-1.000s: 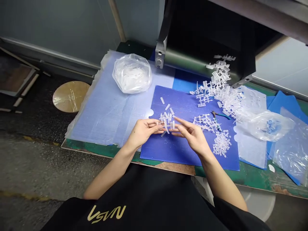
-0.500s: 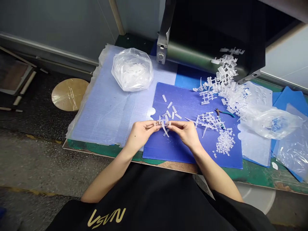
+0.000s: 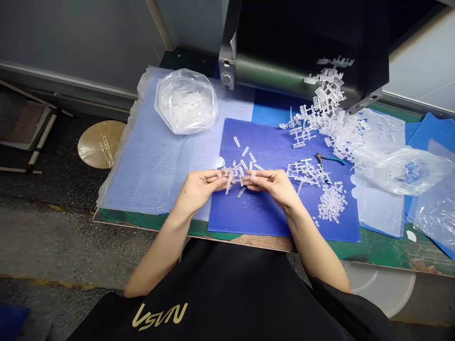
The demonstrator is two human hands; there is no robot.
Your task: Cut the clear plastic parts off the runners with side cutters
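My left hand (image 3: pixel 197 189) pinches a translucent white plastic sprue (image 3: pixel 230 180), whose curved stem hangs down between thumb and fingers. Just to its right, my right hand (image 3: pixel 276 187) is closed with thumb against fingers on a small white plastic piece (image 3: pixel 253 174). Both hands hover over a dark blue corrugated sheet (image 3: pixel 256 220). Several loose toothed strips (image 3: pixel 241 192) lie on the sheet under and beyond the fingertips. Right of my right hand rest some tangled sprues (image 3: pixel 305 171), a heap of tiny white bits (image 3: pixel 331 203) and teal-handled nippers (image 3: pixel 334 160).
An open clear bag of white parts (image 3: pixel 186 109) stands at the back left. A large pile of sprues (image 3: pixel 341 137) leans against a black machine (image 3: pixel 309 42). Crumpled plastic bags (image 3: pixel 408 170) lie at the right. The green table's front edge (image 3: pixel 142 221) runs before me.
My hands have moved apart. The sprue has gone left with my left hand, turning its stem, while a small piece is now in my right fingers. The view has shifted slightly.
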